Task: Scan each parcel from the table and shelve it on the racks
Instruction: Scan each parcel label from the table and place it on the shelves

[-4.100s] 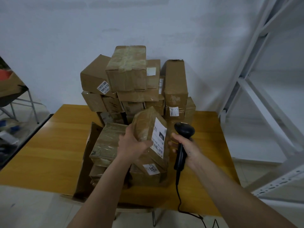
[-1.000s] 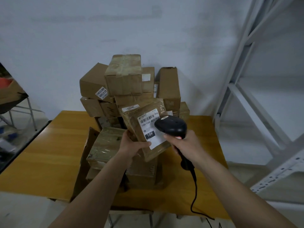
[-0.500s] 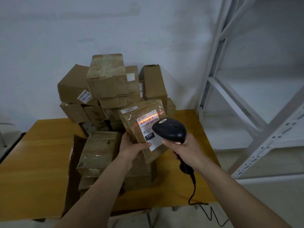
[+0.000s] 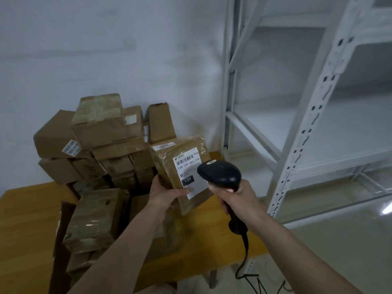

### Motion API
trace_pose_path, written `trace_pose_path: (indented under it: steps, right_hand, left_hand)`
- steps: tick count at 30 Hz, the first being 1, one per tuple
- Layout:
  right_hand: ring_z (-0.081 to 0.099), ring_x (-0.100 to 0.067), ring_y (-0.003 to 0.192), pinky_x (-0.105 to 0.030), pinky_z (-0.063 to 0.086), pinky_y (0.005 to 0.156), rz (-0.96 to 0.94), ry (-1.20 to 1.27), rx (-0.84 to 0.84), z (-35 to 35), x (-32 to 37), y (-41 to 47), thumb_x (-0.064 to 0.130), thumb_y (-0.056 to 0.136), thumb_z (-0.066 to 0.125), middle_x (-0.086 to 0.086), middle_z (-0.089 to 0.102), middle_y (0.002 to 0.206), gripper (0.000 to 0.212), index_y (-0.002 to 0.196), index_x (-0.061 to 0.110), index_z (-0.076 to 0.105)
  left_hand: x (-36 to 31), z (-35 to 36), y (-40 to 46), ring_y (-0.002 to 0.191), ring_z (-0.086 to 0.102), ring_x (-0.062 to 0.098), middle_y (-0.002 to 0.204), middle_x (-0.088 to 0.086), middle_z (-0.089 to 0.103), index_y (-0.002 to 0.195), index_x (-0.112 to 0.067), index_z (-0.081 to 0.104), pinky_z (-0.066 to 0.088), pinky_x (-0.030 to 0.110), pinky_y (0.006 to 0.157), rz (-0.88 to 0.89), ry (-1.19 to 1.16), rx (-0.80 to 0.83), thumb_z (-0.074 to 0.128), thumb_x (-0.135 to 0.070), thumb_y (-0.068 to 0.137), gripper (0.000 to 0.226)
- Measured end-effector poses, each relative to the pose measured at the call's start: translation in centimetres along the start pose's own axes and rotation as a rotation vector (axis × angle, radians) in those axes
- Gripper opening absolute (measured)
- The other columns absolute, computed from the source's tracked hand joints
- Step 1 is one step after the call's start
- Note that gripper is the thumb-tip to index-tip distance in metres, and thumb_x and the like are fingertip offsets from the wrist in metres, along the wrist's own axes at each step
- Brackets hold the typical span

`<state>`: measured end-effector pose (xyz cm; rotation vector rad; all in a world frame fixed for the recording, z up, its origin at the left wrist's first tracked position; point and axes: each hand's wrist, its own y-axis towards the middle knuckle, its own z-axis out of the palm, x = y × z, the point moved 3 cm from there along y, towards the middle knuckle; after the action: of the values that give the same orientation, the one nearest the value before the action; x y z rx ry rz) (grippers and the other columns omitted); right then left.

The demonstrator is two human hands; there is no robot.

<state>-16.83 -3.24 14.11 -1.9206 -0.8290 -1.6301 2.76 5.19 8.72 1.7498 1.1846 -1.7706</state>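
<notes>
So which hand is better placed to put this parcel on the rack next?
Left. The left hand already grips the parcel, while the right hand is occupied gripping the scanner. The rack stands to the right, so the left arm would probably reach across.

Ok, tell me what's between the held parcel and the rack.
Head view: only the scanner, gripped by the right hand, crosses in front of the parcel; otherwise bare table and wall reach the rack.

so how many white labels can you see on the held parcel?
2. A large white shipping label on the face of the brown taped cardboard parcel, partly behind the black handheld scanner, and a small white sticker on its top. Hidden sides may carry more.
</notes>
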Motion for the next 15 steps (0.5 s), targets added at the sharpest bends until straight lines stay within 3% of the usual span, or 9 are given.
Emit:
trace_pose_path:
  steps: [4, 7, 11, 15]
  right_hand:
    - [0.049, -0.012, 0.044, -0.019, 0.045, 0.049, -0.048, -0.021, 0.001, -4.6, 0.6, -2.2, 0.031, 0.088, 0.069, 0.0, 0.051, 0.048, 0.029, 0.064, 0.017, 0.06]
    - [0.052, -0.01, 0.046, -0.016, 0.046, 0.049, -0.066, -0.022, -0.008, -7.9, 0.8, -4.0, 0.032, 0.087, 0.069, 0.003, 0.053, 0.049, 0.019, 0.073, 0.021, 0.063]
    - [0.054, -0.014, 0.049, -0.019, 0.049, 0.053, -0.066, 0.031, -0.013, -11.9, 1.4, -6.2, 0.034, 0.086, 0.069, -0.001, 0.057, 0.053, 0.029, 0.066, 0.014, 0.063]
    - [0.059, -0.015, 0.052, -0.02, 0.051, 0.054, -0.11, 0.137, -0.045, -16.0, 2.6, -8.5, 0.032, 0.082, 0.074, -0.005, 0.064, 0.06, 0.023, 0.065, 0.017, 0.069]
  left_hand:
    - [-1.8, 3.7, -3.2, 0.109, 0.057, 0.024, 0.128, 0.001, 0.058, 0.14, -0.023, 0.039, 0.055, 0.04, 0.072, 0.04, -0.005, -0.001, 0.093, -0.013, 0.053, 0.103]
    - [-2.6, 6.6, -5.8, 0.113, 0.058, 0.026, 0.127, 0.001, 0.059, 0.138, -0.021, 0.041, 0.056, 0.047, 0.081, 0.066, 0.014, 0.009, 0.094, -0.013, 0.052, 0.102]
    - [-4.0, 9.3, -9.5, 0.11, 0.059, 0.026, 0.125, 0.0, 0.061, 0.136, -0.022, 0.043, 0.056, 0.042, 0.076, 0.096, 0.033, 0.036, 0.093, -0.013, 0.055, 0.096]
    - [-6.0, 10.8, -13.3, 0.102, 0.066, 0.026, 0.115, 0.002, 0.07, 0.128, -0.018, 0.055, 0.057, 0.045, 0.079, 0.072, 0.053, 0.171, 0.093, -0.029, 0.048, 0.088]
